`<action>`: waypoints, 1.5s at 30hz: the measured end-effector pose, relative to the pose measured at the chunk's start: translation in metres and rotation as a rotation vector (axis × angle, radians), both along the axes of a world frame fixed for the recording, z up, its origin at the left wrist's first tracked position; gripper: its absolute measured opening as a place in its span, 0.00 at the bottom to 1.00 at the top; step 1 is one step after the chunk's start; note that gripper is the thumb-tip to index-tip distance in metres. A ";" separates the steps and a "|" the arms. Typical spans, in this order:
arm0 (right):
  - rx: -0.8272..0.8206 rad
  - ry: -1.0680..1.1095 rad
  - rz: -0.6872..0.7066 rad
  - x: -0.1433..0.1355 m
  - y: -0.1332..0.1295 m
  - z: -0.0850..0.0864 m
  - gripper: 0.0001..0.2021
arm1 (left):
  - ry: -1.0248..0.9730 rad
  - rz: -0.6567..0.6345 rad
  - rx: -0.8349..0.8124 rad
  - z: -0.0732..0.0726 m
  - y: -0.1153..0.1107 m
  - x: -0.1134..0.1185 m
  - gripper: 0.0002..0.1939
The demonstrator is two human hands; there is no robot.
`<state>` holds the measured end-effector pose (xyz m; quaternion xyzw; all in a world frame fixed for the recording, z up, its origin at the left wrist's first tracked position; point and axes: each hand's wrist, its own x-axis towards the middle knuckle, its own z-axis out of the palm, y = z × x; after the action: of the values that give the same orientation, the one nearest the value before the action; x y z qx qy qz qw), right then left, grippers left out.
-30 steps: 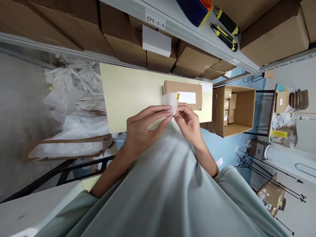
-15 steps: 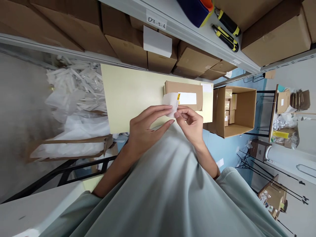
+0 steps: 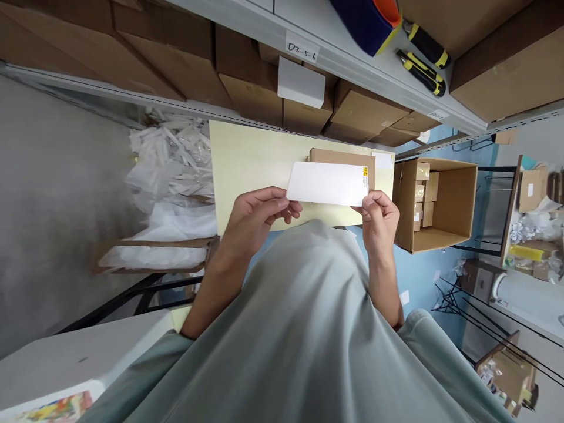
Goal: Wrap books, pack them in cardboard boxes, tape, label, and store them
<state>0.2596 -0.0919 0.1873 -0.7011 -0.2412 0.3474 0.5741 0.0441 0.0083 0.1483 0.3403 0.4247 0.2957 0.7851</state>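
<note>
A flat white piece [image 3: 326, 184] with a small yellow label at its right end is stretched between my two hands. Its left end is pinched by my left hand [image 3: 264, 214], thumb on top. My right hand [image 3: 378, 216] grips the lower right corner between thumb and fingers. Behind the white piece, a brown cardboard box [image 3: 343, 157] lies on the pale yellow tabletop [image 3: 255, 153], mostly covered from view by the piece.
An open carton [image 3: 452, 205] holding small boxes stands right of the table. White plastic packaging [image 3: 176, 158] is heaped at the left. Above, a metal shelf [image 3: 343, 70] carries cardboard boxes and yellow-black cutters [image 3: 422, 71]. A white card [image 3: 382, 160] lies at the table's right end.
My hands have moved apart, and the white piece, earlier seen small between my fingers, now shows its full length. The camera view has shifted, so the surroundings appear farther right.
</note>
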 end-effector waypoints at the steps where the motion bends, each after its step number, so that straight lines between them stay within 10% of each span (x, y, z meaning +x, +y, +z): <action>1: -0.009 -0.004 -0.002 0.001 0.000 0.000 0.11 | 0.006 0.009 0.004 0.002 0.001 0.001 0.08; 25: -0.123 -0.085 0.096 0.013 0.002 -0.022 0.14 | 0.058 -0.075 0.193 -0.011 0.000 -0.004 0.09; 31: -0.135 -0.507 0.278 -0.016 0.007 -0.017 0.10 | 0.151 -0.064 0.307 -0.003 -0.006 0.004 0.10; 37: -0.058 -0.472 0.397 -0.048 0.009 0.007 0.06 | 0.215 -0.128 0.447 0.003 -0.012 0.009 0.09; 45: -0.133 -0.449 0.365 -0.042 0.009 -0.011 0.05 | 0.325 -0.172 0.547 -0.016 -0.017 0.010 0.05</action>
<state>0.2176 -0.0828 0.1762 -0.7414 -0.4610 0.2964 0.3873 0.0542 -0.0085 0.1319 0.6157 0.4193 0.2733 0.6086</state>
